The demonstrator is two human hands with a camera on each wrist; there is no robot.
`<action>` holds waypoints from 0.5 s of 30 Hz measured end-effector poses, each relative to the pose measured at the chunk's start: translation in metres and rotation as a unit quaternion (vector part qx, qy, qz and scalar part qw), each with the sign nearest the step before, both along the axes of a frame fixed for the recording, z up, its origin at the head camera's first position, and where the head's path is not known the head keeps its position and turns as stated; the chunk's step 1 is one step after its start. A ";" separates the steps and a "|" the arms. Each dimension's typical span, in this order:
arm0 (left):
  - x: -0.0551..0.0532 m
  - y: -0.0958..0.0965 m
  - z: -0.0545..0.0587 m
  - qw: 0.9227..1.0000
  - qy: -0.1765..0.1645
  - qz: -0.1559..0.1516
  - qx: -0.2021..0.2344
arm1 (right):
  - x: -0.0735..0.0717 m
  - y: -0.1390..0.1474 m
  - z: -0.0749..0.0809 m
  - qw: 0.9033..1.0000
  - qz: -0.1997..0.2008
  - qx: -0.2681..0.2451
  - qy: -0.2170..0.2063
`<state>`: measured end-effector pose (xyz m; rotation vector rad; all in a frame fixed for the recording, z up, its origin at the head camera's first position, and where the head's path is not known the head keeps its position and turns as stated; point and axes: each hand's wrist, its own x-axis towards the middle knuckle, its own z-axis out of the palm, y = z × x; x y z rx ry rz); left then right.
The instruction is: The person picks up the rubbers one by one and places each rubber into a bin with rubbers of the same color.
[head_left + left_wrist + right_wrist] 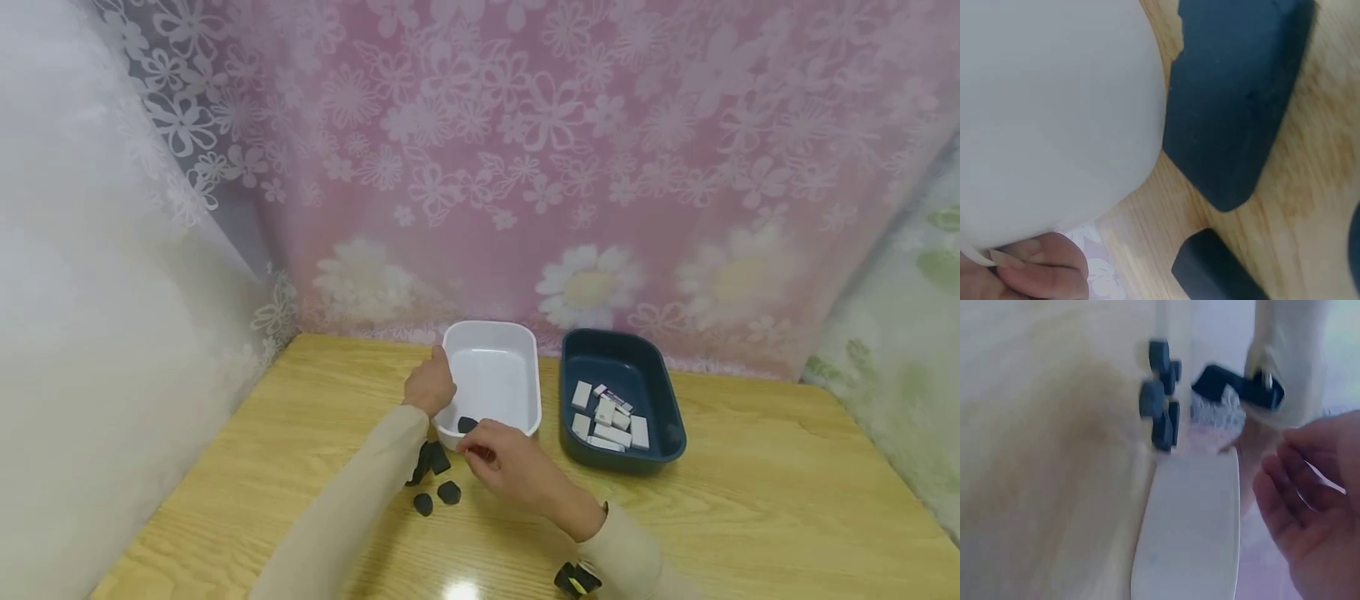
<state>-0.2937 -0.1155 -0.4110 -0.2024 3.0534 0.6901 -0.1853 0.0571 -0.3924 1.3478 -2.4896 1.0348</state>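
Note:
My left hand point(431, 383) grips the left rim of a white plastic tub point(536, 392). In the left wrist view its fingers point(1054, 265) are curled at the tub's edge. Over the tub's front rim is my right hand point(513, 467), thumb and fingertips close together. The right wrist view shows its fingers point(1285, 487) loosely bent, with nothing visible between them. A small black piece point(467, 425) lies inside the tub at the front, just beyond the right fingertips. Several dark, angular pieces point(449, 492) lie on the table before the tub, partly hidden by the left forearm.
A dark blue tub point(678, 433) stands to the right of the white one, holding several small white blocks point(615, 435), one with purple print. Both stand on a wooden table point(787, 467) near a pink flowered curtain point(480, 167) at the back.

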 end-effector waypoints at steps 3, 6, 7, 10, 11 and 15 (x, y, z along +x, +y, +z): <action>-0.001 0.001 0.000 1.000 0.003 -0.004 -0.003 | 0.011 -0.007 -0.003 0.997 0.020 0.073 -0.024; 0.001 0.003 -0.001 1.000 0.005 -0.004 -0.005 | 0.020 -0.012 -0.008 0.987 0.024 0.155 -0.038; 0.002 0.004 -0.001 1.000 0.006 -0.005 -0.004 | 0.022 -0.013 -0.010 0.984 0.025 0.171 -0.036; 0.002 0.003 -0.001 1.000 0.008 -0.005 -0.004 | 0.024 -0.017 -0.015 0.979 0.029 0.201 -0.026; 0.001 0.001 0.000 1.000 0.006 -0.003 -0.005 | 0.025 -0.018 -0.015 0.978 0.030 0.206 -0.019; -0.001 0.001 -0.002 1.000 0.006 -0.001 -0.010 | 0.027 -0.020 -0.019 0.975 0.022 0.219 0.006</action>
